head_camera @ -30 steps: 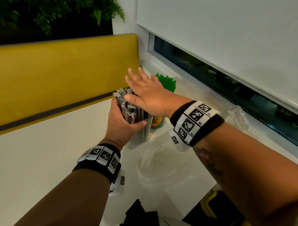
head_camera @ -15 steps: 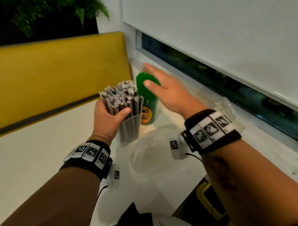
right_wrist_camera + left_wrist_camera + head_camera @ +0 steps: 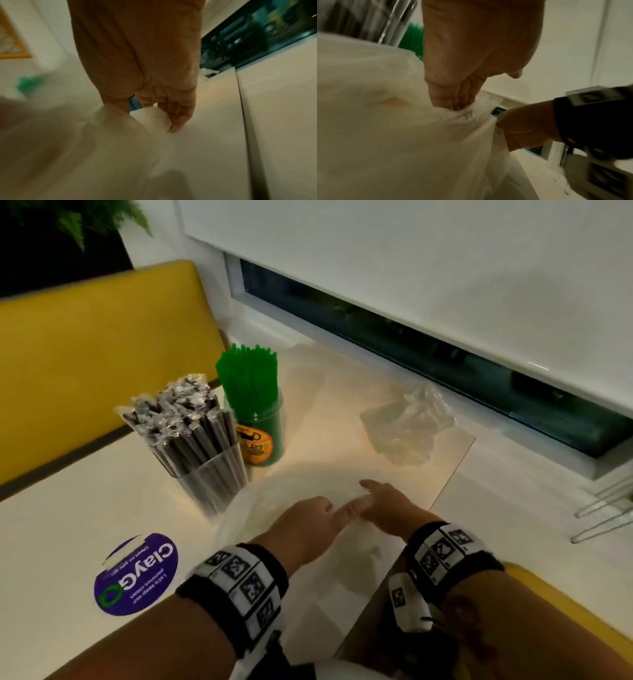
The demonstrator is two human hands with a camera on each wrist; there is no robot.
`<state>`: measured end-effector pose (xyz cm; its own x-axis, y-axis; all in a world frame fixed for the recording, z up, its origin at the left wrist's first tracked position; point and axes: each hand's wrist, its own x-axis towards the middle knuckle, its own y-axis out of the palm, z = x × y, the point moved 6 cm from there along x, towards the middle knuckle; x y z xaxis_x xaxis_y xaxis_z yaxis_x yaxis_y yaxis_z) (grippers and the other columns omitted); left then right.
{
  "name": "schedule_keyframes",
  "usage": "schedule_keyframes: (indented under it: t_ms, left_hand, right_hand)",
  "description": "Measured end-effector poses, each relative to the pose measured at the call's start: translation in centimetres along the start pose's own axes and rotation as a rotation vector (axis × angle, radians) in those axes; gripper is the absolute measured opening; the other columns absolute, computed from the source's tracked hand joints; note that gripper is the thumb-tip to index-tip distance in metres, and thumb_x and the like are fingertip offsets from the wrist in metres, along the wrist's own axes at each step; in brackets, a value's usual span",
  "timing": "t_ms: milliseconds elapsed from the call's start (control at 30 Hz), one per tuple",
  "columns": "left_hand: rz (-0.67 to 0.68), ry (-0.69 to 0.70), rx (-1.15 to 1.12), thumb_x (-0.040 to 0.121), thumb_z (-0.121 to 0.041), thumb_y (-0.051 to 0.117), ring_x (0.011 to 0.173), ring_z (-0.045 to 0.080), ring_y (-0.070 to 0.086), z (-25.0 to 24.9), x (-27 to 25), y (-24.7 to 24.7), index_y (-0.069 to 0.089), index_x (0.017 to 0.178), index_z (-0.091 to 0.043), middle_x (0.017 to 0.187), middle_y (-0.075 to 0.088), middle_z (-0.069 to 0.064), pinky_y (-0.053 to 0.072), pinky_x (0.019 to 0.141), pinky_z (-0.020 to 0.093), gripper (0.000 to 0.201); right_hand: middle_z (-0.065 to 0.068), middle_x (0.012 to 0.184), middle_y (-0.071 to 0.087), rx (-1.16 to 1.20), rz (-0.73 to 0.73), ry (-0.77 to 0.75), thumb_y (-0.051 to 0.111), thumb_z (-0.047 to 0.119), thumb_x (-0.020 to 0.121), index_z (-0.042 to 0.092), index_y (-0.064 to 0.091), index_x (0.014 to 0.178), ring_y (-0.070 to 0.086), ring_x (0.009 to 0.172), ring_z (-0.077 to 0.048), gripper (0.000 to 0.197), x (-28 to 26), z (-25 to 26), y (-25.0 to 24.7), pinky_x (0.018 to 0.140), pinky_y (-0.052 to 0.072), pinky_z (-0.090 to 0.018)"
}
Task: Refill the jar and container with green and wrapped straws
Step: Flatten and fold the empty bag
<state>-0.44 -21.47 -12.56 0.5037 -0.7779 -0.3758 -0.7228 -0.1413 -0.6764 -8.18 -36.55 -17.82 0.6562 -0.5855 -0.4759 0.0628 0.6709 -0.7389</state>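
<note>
A clear container (image 3: pixel 212 474) packed with dark wrapped straws (image 3: pixel 178 412) stands on the white table (image 3: pixel 51 542). Right behind it is a green jar (image 3: pixel 260 436) full of green straws (image 3: pixel 250 371), seen blurred as green straws (image 3: pixel 412 36). Neither hand touches them. Nearer to me lies a large clear plastic bag (image 3: pixel 260 508). My left hand (image 3: pixel 308 522) pinches a fold of this plastic bag (image 3: pixel 385 121) with bunched fingertips (image 3: pixel 452 100). My right hand (image 3: pixel 380 501) curls its fingers (image 3: pixel 171 108) round the edge of the plastic bag (image 3: pixel 150 117) right beside the left.
A crumpled clear wrapper (image 3: pixel 407 426) lies toward the window ledge (image 3: pixel 513 484). A round purple sticker (image 3: pixel 137 573) is on the table at the left. A yellow seat back (image 3: pixel 85 354) runs behind the table. Thin wire legs (image 3: pixel 606 508) stand at the right.
My left hand let go of the wrapped-straw container, which now stands beside the jar. Both hands came down and toward me and took hold of the clear plastic bag.
</note>
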Motion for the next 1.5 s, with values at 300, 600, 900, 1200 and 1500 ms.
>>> schedule_keyframes:
  t_ms: [300,600,900,1200,1500]
  left_hand:
    - [0.023,-0.328,-0.662,0.077,-0.066,0.065,0.104,0.025,0.062,-3.5,3.8,2.5,0.054,0.128,-0.014,0.115,0.067,0.009,0.046,0.074,0.032,0.074]
    - [0.092,0.052,-0.580,0.081,0.010,0.066,0.068,0.007,0.063,-1.3,3.6,-0.6,0.070,0.089,0.001,0.076,0.073,-0.004,0.051,0.069,0.019,0.013]
    - [0.433,-0.189,-0.323,0.034,-0.086,0.073,0.110,0.006,0.064,5.0,-0.3,-1.7,0.070,0.111,-0.029,0.111,0.073,-0.014,0.040,0.109,0.031,0.095]
    - [-0.161,-0.218,-0.599,0.071,-0.028,0.079,0.078,0.026,0.061,2.4,6.7,-4.5,0.058,0.089,-0.010,0.086,0.063,0.010,0.051,0.070,0.036,0.033]
    - [0.205,-0.097,-0.724,0.065,0.005,0.065,0.103,0.028,0.066,2.2,5.5,2.3,0.045,0.140,-0.033,0.124,0.066,0.004,0.054,0.059,0.030,0.086]
  right_hand:
    - [-0.009,0.092,0.060,0.391,-0.189,-0.234,0.066,-0.004,0.081,0.017,0.056,0.085,0.060,0.088,-0.031,0.023,-2.2,1.2,-2.8,0.077,0.051,-0.040]
    - [-0.010,0.098,0.069,1.210,-0.484,-0.097,0.069,0.012,0.088,0.009,0.061,0.103,0.068,0.087,-0.028,0.018,-3.3,-8.8,-12.5,0.072,0.060,-0.036]
    - [-0.003,0.095,0.068,0.265,-0.020,-0.096,0.074,0.044,0.081,0.017,0.063,0.094,0.063,0.090,-0.021,0.031,-1.2,-9.5,-9.3,0.085,0.052,-0.037]
    - [-0.002,0.144,0.051,0.198,-0.108,-0.257,0.037,0.059,0.097,0.023,0.037,0.147,0.048,0.130,-0.024,0.061,1.5,2.6,-10.4,0.107,0.038,-0.041]
    - [-0.015,0.101,0.064,0.084,0.002,-0.200,0.048,0.040,0.100,0.006,0.064,0.097,0.059,0.101,-0.030,0.038,3.9,3.7,-3.6,0.083,0.041,-0.034]
